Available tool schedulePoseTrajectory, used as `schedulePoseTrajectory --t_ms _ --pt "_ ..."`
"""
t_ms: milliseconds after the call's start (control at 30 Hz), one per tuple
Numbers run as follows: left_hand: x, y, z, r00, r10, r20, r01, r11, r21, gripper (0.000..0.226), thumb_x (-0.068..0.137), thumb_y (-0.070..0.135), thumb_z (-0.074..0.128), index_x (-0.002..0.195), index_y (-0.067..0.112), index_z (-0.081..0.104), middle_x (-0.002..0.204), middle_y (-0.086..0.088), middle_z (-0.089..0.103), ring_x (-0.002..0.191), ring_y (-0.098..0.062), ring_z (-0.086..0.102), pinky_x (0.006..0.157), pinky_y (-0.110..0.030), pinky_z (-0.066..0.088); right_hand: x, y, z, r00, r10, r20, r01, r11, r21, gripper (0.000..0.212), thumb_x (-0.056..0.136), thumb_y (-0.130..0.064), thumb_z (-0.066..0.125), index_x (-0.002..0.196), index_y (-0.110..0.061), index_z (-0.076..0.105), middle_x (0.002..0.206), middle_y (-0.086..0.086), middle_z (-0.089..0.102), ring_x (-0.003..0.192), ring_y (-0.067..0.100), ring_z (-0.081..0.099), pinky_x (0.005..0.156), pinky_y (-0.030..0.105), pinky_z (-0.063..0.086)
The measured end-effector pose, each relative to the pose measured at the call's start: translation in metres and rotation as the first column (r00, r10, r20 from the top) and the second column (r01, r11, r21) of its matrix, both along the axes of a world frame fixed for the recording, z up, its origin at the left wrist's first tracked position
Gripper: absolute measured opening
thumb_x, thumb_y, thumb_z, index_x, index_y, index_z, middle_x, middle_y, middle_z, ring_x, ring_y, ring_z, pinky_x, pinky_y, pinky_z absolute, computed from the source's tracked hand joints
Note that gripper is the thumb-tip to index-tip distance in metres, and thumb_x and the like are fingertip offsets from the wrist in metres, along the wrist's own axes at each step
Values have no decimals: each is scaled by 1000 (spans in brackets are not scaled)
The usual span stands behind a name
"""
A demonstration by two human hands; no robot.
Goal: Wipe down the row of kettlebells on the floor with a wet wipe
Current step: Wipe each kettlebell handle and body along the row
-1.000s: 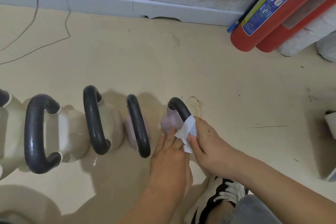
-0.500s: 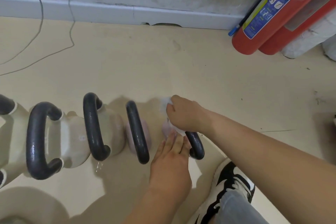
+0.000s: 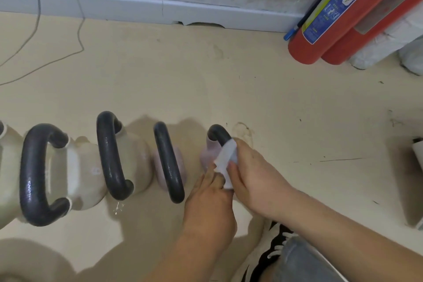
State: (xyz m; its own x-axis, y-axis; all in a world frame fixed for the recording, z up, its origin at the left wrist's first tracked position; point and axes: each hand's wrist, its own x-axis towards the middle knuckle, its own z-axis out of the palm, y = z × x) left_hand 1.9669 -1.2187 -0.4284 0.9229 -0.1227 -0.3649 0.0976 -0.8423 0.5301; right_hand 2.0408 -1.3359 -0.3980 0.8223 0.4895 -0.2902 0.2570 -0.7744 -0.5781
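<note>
The right hand (image 3: 254,174) wraps the wet wipe (image 3: 225,160) round the handle (image 3: 217,134) of the pink kettlebell (image 3: 206,155) to rub it; the left hand (image 3: 210,199), fingers straight together, presses its body, likely steadying it.

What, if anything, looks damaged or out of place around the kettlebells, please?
The baseboard has a chipped lower edge, leaving a dark gap at the floor. A few wet drops glisten on the floor beside the beige kettlebell third from the right, likely from the wet wipe.
</note>
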Motion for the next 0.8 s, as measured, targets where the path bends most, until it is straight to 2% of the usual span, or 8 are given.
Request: schedulePoseTrajectory --t_ms 67,233,333,433,533,633,733,800 --pt "0 1 -1 999 -36 -1 36 999 31 77 86 11 43 159 29 25 168 12 17 157 -12 1 127 -31 10 31 23 3 999 7 -41 -11 995 -102 35 103 -38 34 127 -15 43 107 5 63 91 23 62 80 41 53" --pt "3 2 1 996 -84 -36 86 996 35 78 89 12 44 161 24 16 171 7 5 157 -15 -10 128 -36 6 85 63 7 972 14 -233 -87 948 -306 25 107 -31 30 107 -12 47 105 7 61 93 25 58 82 35 45" --pt "3 5 2 996 -88 -10 88 995 51 76 86 12 43 158 27 25 167 9 18 157 -15 1 126 -33 11 65 52 5 978 -45 -203 16 989 -145 31 108 -34 32 117 -10 49 101 7 68 88 25 64 78 35 49" --pt "2 7 4 998 -53 18 52 999 4 70 87 11 44 154 27 37 162 9 32 155 -15 12 125 -30 15 16 12 0 986 -61 -158 66 998 23 36 107 -40 34 136 -17 39 89 2 65 75 19 64 68 41 53" --pt "0 6 2 998 -46 33 48 997 -63 77 93 11 47 162 28 18 169 9 16 157 -13 5 123 -29 21 -32 -26 -13 1000 26 16 -26 1000 -16 46 103 -46 29 139 -18 39 109 -4 55 93 14 51 80 35 49" --pt "-1 4 0 999 -19 34 22 997 -79 76 92 12 47 161 30 20 168 10 18 156 -11 10 119 -27 29 -40 -30 -20 998 -2 67 4 999 -32 48 102 -41 28 140 -14 39 117 -3 51 100 15 47 88 34 46" --pt "-1 2 2 1000 11 22 -8 994 -110 83 92 11 48 162 34 9 168 11 16 154 -9 17 118 -26 30 -32 -23 -13 991 23 129 -22 1000 -11 41 101 -42 28 122 -14 50 106 -4 54 92 15 53 79 34 49" --pt "-2 1 1 999 49 14 -48 993 -108 85 90 7 48 162 33 12 167 12 20 153 -11 21 119 -26 30 -15 -8 0 996 27 82 -23 999 -45 36 101 -46 31 120 -18 46 92 -7 54 79 14 55 67 33 45"
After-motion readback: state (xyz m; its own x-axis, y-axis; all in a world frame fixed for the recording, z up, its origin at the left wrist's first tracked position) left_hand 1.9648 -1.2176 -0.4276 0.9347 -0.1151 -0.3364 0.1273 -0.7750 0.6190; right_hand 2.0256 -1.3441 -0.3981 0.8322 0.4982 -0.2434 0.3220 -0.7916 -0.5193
